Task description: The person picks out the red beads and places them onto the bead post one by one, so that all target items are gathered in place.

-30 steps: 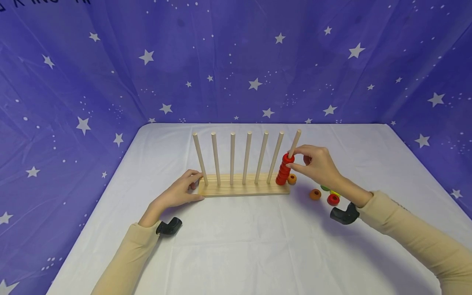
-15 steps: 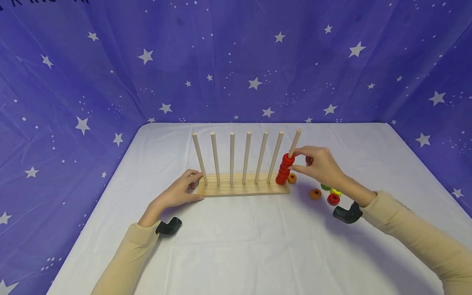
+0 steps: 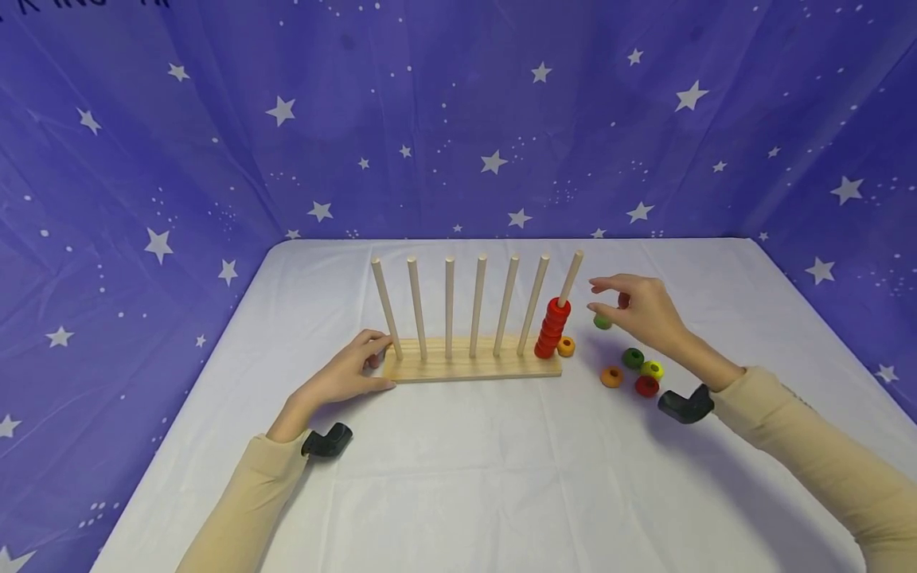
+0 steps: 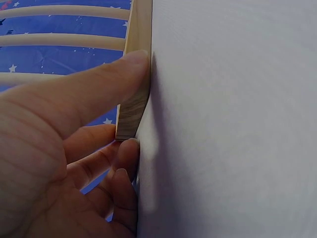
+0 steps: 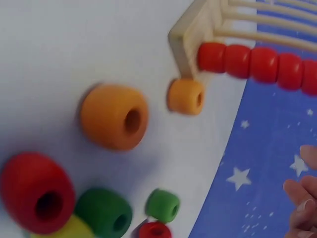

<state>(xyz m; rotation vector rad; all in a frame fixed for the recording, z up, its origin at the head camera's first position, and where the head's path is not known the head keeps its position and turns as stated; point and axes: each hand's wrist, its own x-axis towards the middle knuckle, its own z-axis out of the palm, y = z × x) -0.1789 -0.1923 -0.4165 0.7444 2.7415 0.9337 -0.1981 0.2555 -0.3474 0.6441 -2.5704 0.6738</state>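
A wooden peg stand [image 3: 473, 368] with upright pegs lies crosswise in the head view. My left hand [image 3: 351, 368] grips its left end; the left wrist view shows the thumb [image 4: 119, 74] along the board's edge and fingertips at the end. Red beads [image 3: 552, 328] are stacked on the rightmost peg. Right of that peg, my right hand [image 3: 641, 309] hovers with thumb and forefinger apart and nothing between them. A light green bead [image 3: 602, 321] shows just below its fingertips. In the right wrist view only its fingers [image 5: 302, 191] show, at the right edge.
One orange bead [image 3: 566, 346] sits against the stand's right end. Farther right lie another orange bead [image 3: 611, 377], a red bead [image 3: 647, 386], a yellow bead [image 3: 653, 369] and a dark green bead [image 3: 633, 358]. Another red bead [image 5: 155, 230] appears low in the right wrist view.
My right hand has let go of the top red bead on the stack and moved right, uncovering the green and yellow beads. My left hand stays at the stand's end.
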